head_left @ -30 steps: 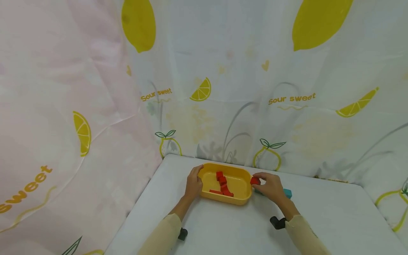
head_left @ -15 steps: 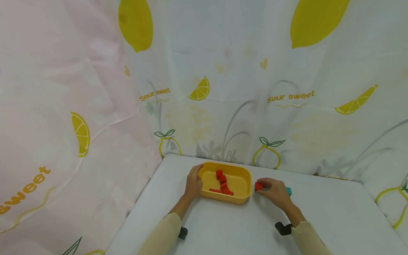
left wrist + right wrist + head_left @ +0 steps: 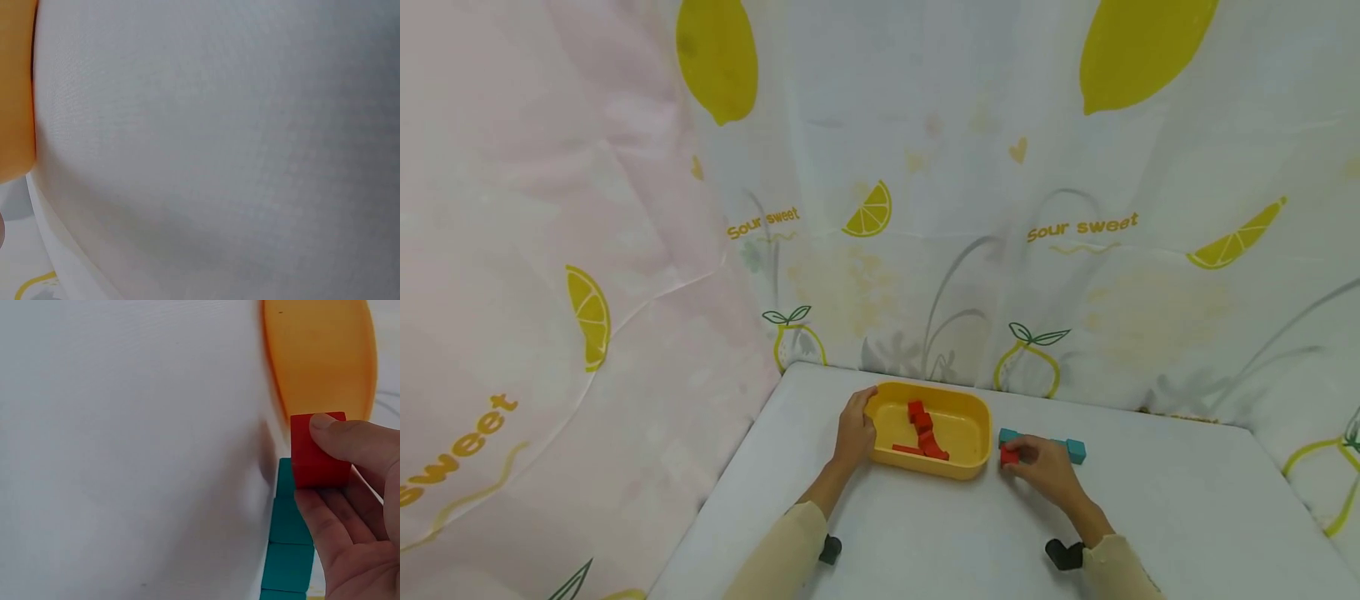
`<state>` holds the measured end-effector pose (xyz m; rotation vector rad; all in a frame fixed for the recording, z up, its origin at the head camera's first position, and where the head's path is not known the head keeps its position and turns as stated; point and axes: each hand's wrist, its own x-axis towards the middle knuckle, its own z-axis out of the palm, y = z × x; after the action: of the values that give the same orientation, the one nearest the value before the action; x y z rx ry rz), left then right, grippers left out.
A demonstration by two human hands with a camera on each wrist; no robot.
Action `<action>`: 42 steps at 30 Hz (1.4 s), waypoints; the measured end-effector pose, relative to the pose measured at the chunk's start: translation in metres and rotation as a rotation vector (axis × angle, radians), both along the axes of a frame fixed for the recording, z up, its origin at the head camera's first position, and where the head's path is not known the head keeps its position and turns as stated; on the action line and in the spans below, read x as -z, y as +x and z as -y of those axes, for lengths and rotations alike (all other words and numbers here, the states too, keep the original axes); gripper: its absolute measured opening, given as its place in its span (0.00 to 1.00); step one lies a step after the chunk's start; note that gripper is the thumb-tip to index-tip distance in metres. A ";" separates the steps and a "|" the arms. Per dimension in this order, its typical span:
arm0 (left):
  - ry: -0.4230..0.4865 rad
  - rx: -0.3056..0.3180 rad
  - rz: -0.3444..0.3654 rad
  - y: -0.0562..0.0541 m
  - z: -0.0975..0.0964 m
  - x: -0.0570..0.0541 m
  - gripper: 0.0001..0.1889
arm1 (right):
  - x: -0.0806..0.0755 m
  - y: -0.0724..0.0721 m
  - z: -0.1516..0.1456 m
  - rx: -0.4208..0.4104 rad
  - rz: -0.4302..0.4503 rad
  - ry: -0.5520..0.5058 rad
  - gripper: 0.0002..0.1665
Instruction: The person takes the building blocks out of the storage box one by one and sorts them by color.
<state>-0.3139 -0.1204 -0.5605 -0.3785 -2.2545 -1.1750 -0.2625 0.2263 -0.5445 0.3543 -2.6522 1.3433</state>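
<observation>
My right hand (image 3: 1047, 472) pinches a red cube (image 3: 320, 465) between thumb and fingers, in front of a row of teal blocks (image 3: 289, 520). In the head view the hand partly covers this row; a teal block (image 3: 1077, 452) shows at its right end. To the left stands a shallow yellow tray (image 3: 943, 471). My left hand (image 3: 854, 431) grips the tray's left end, fingers over the rim. Inside the tray lie several red pieces: two cubes (image 3: 922, 422), a curved piece (image 3: 934, 448) and a thin stick (image 3: 907, 450). The left wrist view shows mostly tabletop and the tray's wall (image 3: 15, 94).
The white table (image 3: 925, 533) ends at the back against a lemon-printed curtain (image 3: 865, 275), with another curtain side (image 3: 647, 400) on the left. Black wrist mounts (image 3: 1064, 553) hang under both forearms.
My right hand has moved the red cube from beside the tray's right rim to the right and toward me, uncovering the left end of the teal row. The left hand and tray stay put.
</observation>
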 end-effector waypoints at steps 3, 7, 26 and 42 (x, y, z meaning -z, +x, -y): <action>0.003 0.000 -0.007 0.001 0.000 -0.002 0.28 | 0.003 0.001 0.000 0.007 0.021 -0.023 0.16; 0.008 0.005 -0.014 0.002 0.000 -0.002 0.27 | 0.007 0.003 0.001 0.015 0.060 -0.038 0.17; 0.014 0.009 0.014 0.001 -0.001 -0.003 0.28 | 0.012 0.005 0.000 0.036 0.067 -0.002 0.16; 0.008 0.000 -0.021 0.000 -0.001 0.000 0.28 | -0.031 0.002 0.026 -0.016 -0.190 -0.028 0.16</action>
<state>-0.3136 -0.1197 -0.5603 -0.3862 -2.2311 -1.1738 -0.2607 0.2000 -0.5138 0.4754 -2.4779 1.2808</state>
